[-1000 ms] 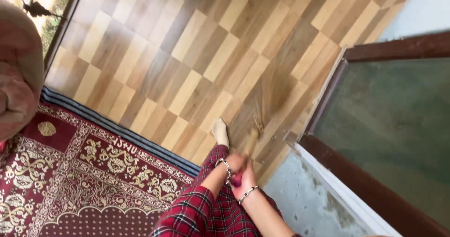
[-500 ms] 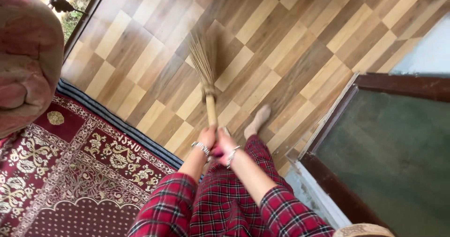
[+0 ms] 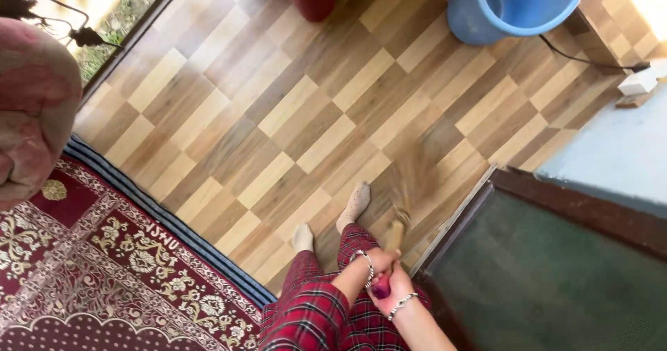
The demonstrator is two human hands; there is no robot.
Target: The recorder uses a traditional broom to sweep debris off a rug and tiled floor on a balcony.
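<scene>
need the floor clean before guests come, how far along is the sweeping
Done: the wood floor by the rug shows no visible dirt. In hand: both hands, left hand and right hand, grip the broom, its blurred bristles by the door frame. Left: around the blue bucket, apparently.

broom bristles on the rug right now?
No. Both hands, left hand and right hand, hold the broom, whose blurred bristles sweep the wood-pattern floor beside the door frame, away from the rug.

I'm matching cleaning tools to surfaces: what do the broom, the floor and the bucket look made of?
Broom: dry grass bristles, straw-coloured and blurred, on a pale wood-like handle.
Floor: glossy wood-pattern sheet or laminate, in alternating light and dark blocks.
Bucket: smooth blue plastic.
</scene>
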